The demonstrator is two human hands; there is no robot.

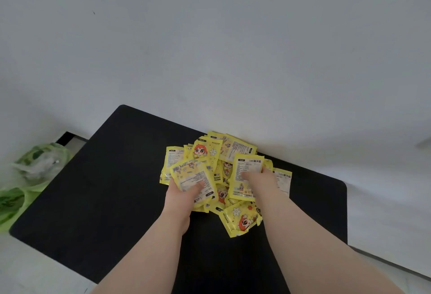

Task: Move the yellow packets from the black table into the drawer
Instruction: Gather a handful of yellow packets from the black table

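Observation:
A heap of several yellow packets (211,153) with a cartoon figure lies on the black table (105,188), close to the white wall. My left hand (179,200) grips a yellow packet (191,177) at the heap's left side, thumb on top. My right hand (258,177) holds another yellow packet (245,177) upright at the heap's right side, thumb across its printed back. More packets lie under and around both hands. No drawer is in view.
A white wall (210,48) rises right behind the table. A green and clear plastic bag (30,172) sits on the floor past the table's left edge. Pale floor shows at the left and lower right.

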